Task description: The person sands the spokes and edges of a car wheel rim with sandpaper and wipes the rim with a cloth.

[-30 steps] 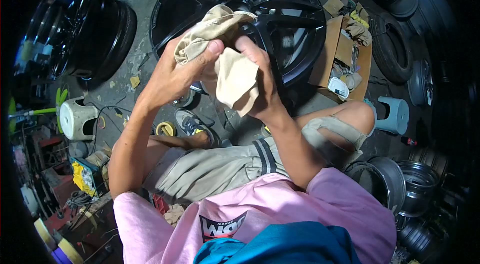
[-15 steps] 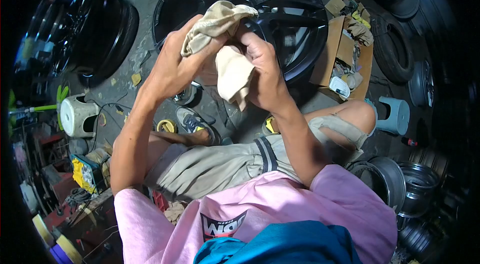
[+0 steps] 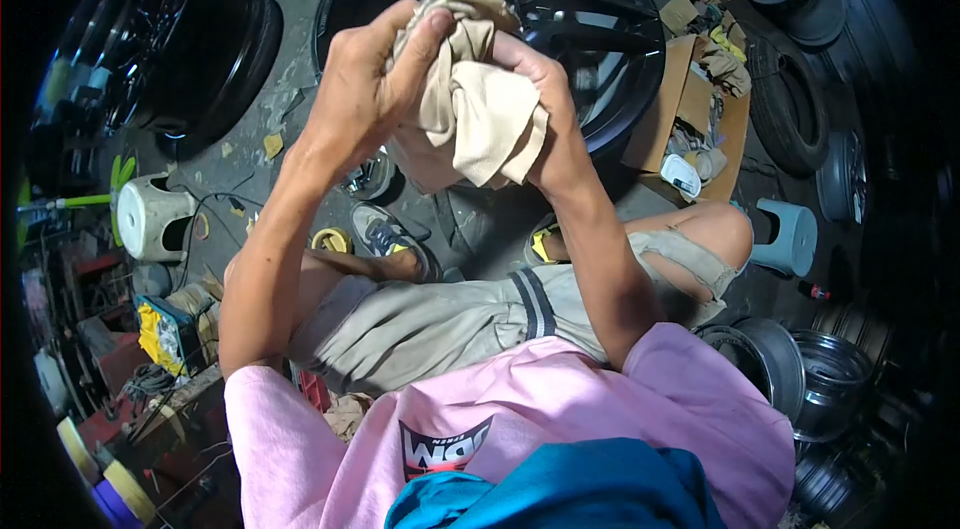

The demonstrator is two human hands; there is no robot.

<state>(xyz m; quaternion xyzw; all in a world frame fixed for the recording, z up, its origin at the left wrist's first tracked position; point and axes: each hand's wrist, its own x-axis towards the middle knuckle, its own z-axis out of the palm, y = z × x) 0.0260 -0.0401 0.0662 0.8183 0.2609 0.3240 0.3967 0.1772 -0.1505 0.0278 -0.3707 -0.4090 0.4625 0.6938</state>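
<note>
A crumpled beige cloth (image 3: 495,114) is bunched between my two hands, with a loose flap hanging toward me. My left hand (image 3: 375,79) is closed on its left side, thumb pressed over the folds. On the other side my right hand (image 3: 548,94) grips the cloth, its fingers partly hidden beneath the fabric. Beyond and below them lies a large black alloy wheel (image 3: 620,44) with several spokes. The hands and cloth cover its near left part.
An open cardboard box (image 3: 665,104) of odds and ends stands right of the wheel, beside a tire (image 3: 790,119). A white stool (image 3: 150,219) is at left, a blue stool (image 3: 785,237) at right. Metal rims (image 3: 835,369) are stacked at lower right.
The cloth has been regathered: its loose flap now spreads wider over my right hand. My left thumb has come over the top of the folds.
</note>
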